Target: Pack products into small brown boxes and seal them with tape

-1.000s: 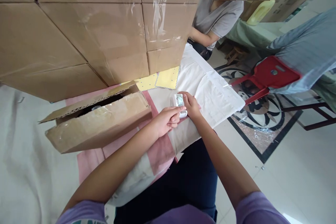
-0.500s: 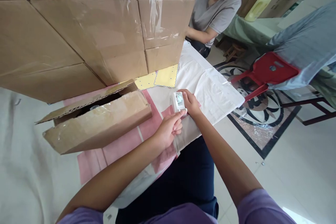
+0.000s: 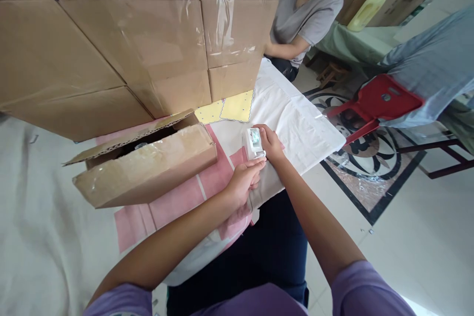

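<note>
A small white box-like item (image 3: 254, 142) with a pale greenish window on its face is held low over the cloth-covered table. My right hand (image 3: 271, 144) grips it from the right side, fingers wrapped round its edge. At its near end is my left hand (image 3: 245, 180), with the fingers curled in and the thumb and forefinger pinched against the item's lower edge. Some of my left fingertips are hidden, and the item's exact kind is not clear. Left of my hands, an open cardboard carton (image 3: 148, 168) lies on the cloth, its contents mostly in shadow.
Taped cardboard boxes (image 3: 140, 44) stand stacked behind the carton. Yellow dotted sheets (image 3: 237, 106) lie at their foot. Across the table sits a person in a grey shirt (image 3: 303, 12). A red chair (image 3: 388, 96) and a yellow bottle (image 3: 370, 7) are at the right.
The view has shifted slightly, so the carton and stacked boxes sit farther right. My left thumb and forefinger have moved a little at the white item's near end. My right hand keeps its grip.
</note>
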`<move>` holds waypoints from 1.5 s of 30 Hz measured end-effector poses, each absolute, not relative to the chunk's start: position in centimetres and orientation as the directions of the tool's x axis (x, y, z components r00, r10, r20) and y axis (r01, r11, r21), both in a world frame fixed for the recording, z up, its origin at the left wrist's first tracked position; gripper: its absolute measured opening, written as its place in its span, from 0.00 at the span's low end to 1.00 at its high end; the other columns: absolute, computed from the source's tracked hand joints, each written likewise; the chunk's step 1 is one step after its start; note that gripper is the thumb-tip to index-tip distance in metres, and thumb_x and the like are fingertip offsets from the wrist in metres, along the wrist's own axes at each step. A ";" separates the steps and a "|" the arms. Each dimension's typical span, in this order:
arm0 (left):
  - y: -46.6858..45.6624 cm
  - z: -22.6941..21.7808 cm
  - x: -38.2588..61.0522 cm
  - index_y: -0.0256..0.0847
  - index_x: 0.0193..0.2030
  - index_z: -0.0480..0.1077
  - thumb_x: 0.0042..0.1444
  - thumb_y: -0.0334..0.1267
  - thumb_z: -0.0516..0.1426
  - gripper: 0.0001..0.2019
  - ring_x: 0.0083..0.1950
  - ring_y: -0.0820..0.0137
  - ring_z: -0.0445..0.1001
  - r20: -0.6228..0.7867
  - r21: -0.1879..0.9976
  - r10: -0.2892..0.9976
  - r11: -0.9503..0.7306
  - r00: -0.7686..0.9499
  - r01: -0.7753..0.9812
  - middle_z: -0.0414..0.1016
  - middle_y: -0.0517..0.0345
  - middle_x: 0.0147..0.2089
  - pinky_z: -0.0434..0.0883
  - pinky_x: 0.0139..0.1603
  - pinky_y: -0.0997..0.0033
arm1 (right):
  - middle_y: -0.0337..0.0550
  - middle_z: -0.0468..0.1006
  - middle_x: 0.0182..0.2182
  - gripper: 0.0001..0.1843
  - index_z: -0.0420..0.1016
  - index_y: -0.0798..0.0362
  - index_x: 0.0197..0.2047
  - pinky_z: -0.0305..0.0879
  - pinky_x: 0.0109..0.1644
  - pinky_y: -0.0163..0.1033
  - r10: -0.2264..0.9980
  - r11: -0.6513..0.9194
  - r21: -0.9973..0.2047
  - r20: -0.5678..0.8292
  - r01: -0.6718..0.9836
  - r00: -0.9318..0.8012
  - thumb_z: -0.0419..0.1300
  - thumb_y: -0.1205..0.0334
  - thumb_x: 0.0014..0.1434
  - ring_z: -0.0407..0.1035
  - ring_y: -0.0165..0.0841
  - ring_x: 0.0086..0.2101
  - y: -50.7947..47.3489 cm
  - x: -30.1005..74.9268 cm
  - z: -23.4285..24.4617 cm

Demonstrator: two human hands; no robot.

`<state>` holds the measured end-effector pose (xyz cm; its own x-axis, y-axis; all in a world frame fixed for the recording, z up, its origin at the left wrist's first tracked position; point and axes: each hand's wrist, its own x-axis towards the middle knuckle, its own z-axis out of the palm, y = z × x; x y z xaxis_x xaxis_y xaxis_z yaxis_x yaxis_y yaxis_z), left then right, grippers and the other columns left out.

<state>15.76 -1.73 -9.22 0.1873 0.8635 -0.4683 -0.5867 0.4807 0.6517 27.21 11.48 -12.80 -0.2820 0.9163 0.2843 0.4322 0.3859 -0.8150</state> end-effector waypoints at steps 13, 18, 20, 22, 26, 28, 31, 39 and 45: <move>-2.1 -10.2 16.9 0.37 0.31 0.75 0.47 0.52 0.69 0.19 0.21 0.80 0.48 -0.498 0.738 0.867 0.444 0.034 -0.508 0.47 0.72 0.18 0.48 0.23 0.74 | 0.45 0.82 0.40 0.28 0.76 0.48 0.50 0.68 0.46 0.43 0.914 0.395 -0.797 0.290 0.456 -0.284 0.40 0.41 0.73 0.75 0.39 0.40 11.5 27.3 -13.0; -2.2 -10.4 17.3 0.38 0.34 0.74 0.49 0.50 0.68 0.17 0.20 0.80 0.51 -0.498 0.761 0.867 0.422 -0.026 -0.493 0.54 0.71 0.20 0.49 0.22 0.74 | 0.45 0.82 0.38 0.29 0.76 0.50 0.49 0.68 0.45 0.43 0.916 0.391 -0.805 0.292 0.447 -0.274 0.40 0.40 0.72 0.75 0.39 0.39 11.5 27.2 -13.0; -2.3 -10.2 17.4 0.39 0.39 0.73 0.50 0.48 0.69 0.17 0.21 0.80 0.56 -0.517 0.766 0.853 0.420 -0.077 -0.487 0.63 0.68 0.24 0.51 0.22 0.75 | 0.45 0.82 0.39 0.29 0.76 0.50 0.49 0.68 0.45 0.43 0.917 0.389 -0.808 0.292 0.443 -0.272 0.41 0.41 0.72 0.75 0.39 0.39 11.5 27.2 -13.0; -2.4 -9.9 17.6 0.41 0.44 0.69 0.52 0.44 0.68 0.18 0.24 0.80 0.61 -0.536 0.770 0.833 0.415 -0.138 -0.485 0.71 0.64 0.32 0.55 0.23 0.76 | 0.45 0.81 0.40 0.29 0.76 0.50 0.49 0.68 0.46 0.42 0.916 0.390 -0.814 0.295 0.430 -0.271 0.41 0.41 0.72 0.75 0.39 0.41 11.4 27.2 -13.0; -2.7 -9.3 18.0 0.42 0.47 0.65 0.55 0.38 0.67 0.18 0.28 0.78 0.67 -0.545 0.773 0.818 0.403 -0.187 -0.490 0.76 0.60 0.38 0.61 0.28 0.76 | 0.45 0.81 0.39 0.29 0.76 0.49 0.49 0.68 0.45 0.42 0.917 0.388 -0.813 0.294 0.434 -0.269 0.41 0.41 0.72 0.74 0.39 0.39 11.4 27.2 -13.0; -2.8 -9.1 18.0 0.42 0.46 0.66 0.54 0.38 0.67 0.18 0.27 0.78 0.66 -0.539 0.773 0.823 0.400 -0.178 -0.493 0.75 0.62 0.36 0.61 0.29 0.75 | 0.45 0.81 0.39 0.28 0.76 0.49 0.49 0.68 0.44 0.42 0.915 0.393 -0.812 0.298 0.433 -0.272 0.41 0.41 0.73 0.74 0.39 0.39 11.4 27.2 -12.9; -2.7 -9.3 17.7 0.40 0.43 0.71 0.53 0.42 0.68 0.15 0.23 0.79 0.59 -0.528 0.772 0.840 0.414 -0.123 -0.482 0.68 0.66 0.26 0.55 0.25 0.75 | 0.45 0.81 0.39 0.28 0.77 0.50 0.49 0.68 0.44 0.41 0.912 0.401 -0.809 0.307 0.430 -0.273 0.41 0.42 0.73 0.75 0.38 0.40 11.5 27.2 -13.0; -1.6 -10.4 17.1 0.40 0.36 0.75 0.58 0.49 0.60 0.13 0.20 0.78 0.51 -0.443 0.830 0.897 0.414 0.009 -0.374 0.55 0.68 0.21 0.46 0.22 0.73 | 0.44 0.81 0.39 0.30 0.76 0.50 0.48 0.68 0.44 0.41 0.908 0.413 -0.807 0.329 0.423 -0.260 0.42 0.39 0.72 0.74 0.38 0.39 11.6 27.2 -13.5; -2.0 -10.6 17.3 0.41 0.38 0.77 0.61 0.44 0.57 0.10 0.22 0.76 0.52 -0.351 0.899 0.934 0.317 -0.063 -0.301 0.54 0.68 0.21 0.50 0.25 0.73 | 0.44 0.80 0.37 0.30 0.76 0.49 0.47 0.67 0.42 0.42 0.905 0.420 -0.810 0.340 0.409 -0.257 0.42 0.36 0.71 0.73 0.37 0.37 11.7 27.2 -13.5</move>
